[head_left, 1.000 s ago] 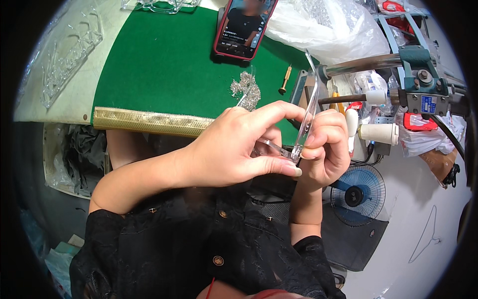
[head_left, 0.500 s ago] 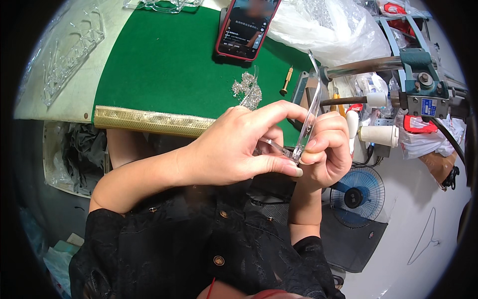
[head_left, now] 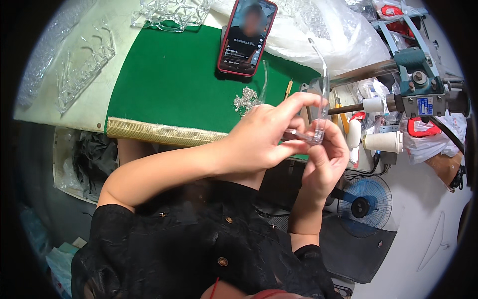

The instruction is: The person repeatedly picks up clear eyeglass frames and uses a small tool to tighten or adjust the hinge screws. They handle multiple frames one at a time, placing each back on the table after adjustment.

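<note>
Both hands hold a pair of clear plastic eyeglasses (head_left: 325, 82) above the near right edge of the green mat. My left hand (head_left: 256, 134) grips the front of the glasses between thumb and fingers, its index finger reaching across to the upright temple arm. At the hinge corner, the thumb and curled fingers of my right hand (head_left: 326, 162) pinch the glasses. The other temple arm (head_left: 264, 82) sticks out beyond my left hand, beside a pile of tiny silvery metal parts (head_left: 245, 101). My fingers hide most of the lens rims.
Beyond my hands, a gold-handled screwdriver (head_left: 289, 88) lies on the green mat (head_left: 169, 79). A red-cased phone (head_left: 244, 42) leans at the back. More clear frames (head_left: 172, 14) sit at the far left. A metal bench machine (head_left: 418, 82) stands at right, above a fan (head_left: 361, 207).
My hands and the glasses have moved up and to the right, away from my body. The right thumb now bends against the hinge corner. The whole view has shifted slightly.
</note>
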Available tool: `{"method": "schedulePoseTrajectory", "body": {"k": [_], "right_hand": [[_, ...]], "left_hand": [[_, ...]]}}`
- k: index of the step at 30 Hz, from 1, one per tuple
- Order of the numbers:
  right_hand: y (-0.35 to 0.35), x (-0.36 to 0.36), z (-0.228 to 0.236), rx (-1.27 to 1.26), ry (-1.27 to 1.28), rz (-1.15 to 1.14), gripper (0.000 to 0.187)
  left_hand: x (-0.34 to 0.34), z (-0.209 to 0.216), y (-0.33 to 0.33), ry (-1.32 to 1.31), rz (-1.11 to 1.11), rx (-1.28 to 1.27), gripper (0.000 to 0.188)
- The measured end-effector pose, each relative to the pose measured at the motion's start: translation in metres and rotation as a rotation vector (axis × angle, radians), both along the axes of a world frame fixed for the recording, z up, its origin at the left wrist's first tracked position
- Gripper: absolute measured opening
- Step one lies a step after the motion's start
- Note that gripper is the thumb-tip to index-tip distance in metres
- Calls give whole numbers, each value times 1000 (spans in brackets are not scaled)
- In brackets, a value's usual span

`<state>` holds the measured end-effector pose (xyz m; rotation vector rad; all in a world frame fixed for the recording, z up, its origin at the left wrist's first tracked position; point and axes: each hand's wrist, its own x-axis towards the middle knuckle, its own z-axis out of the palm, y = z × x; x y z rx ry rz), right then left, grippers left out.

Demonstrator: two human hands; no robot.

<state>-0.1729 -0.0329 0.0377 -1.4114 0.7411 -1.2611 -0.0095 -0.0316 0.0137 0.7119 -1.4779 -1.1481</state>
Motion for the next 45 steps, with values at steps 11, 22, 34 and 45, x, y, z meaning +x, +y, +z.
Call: {"method": "schedulePoseTrajectory", "body": {"k": [11, 22, 34, 45], "right_hand": [[-54, -89, 26, -49, 22, -280, 26], [-88, -113, 27, -117, 91, -376, 17], [-82, -120, 148, -817, -171, -332, 41], [-79, -108, 157, -959, 139, -701, 35]], "left_hand": [[-90, -2, -59, 92, -70, -121, 12], [-130, 1, -90, 240, -86, -31, 11], [-130, 3, -93, 222, -86, 6, 11], [-68, 27, -84, -264, 47, -225, 13]]}}
